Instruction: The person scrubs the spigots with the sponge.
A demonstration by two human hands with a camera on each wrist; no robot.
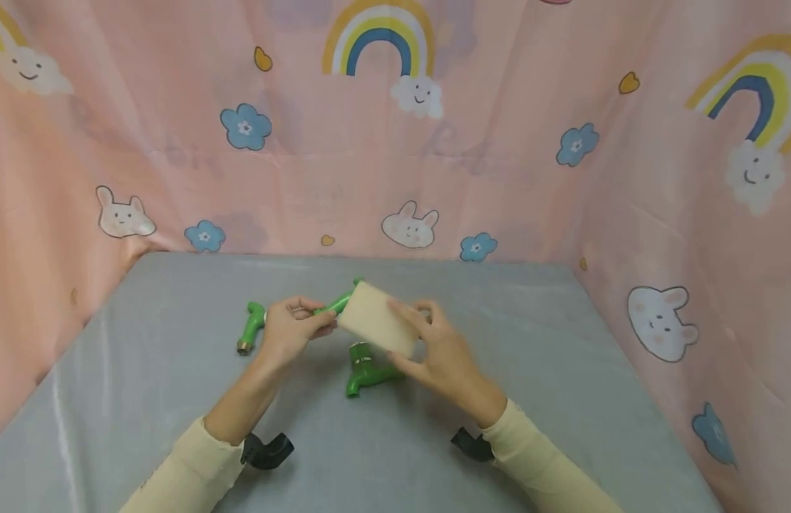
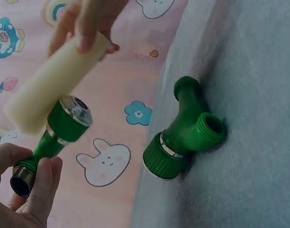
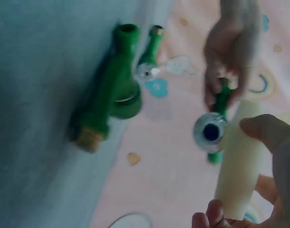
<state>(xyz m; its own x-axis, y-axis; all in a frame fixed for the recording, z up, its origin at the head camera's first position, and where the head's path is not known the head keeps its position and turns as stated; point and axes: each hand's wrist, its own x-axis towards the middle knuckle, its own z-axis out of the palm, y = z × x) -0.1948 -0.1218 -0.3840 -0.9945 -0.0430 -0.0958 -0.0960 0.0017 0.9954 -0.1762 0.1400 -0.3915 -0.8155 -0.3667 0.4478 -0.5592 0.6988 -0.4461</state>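
My left hand (image 1: 289,331) pinches a green tap (image 2: 65,126) near its brass threaded end, holding it above the table. A pale cream sponge block (image 1: 375,317) is gripped between thumb and fingers of my right hand (image 1: 443,353). In the left wrist view the sponge (image 2: 50,88) lies along the tap's wide cap and seems to touch it; in the head view it hides part of the tap. A larger green tap (image 1: 366,375) rests on the table below the hands. Another green tap (image 1: 251,331) lies just left of my left hand.
A grey cloth (image 1: 145,385) covers the table. Pink printed curtain (image 1: 498,185) stands along the back and both sides. Black wrist mounts (image 1: 267,452) sit by the sleeves.
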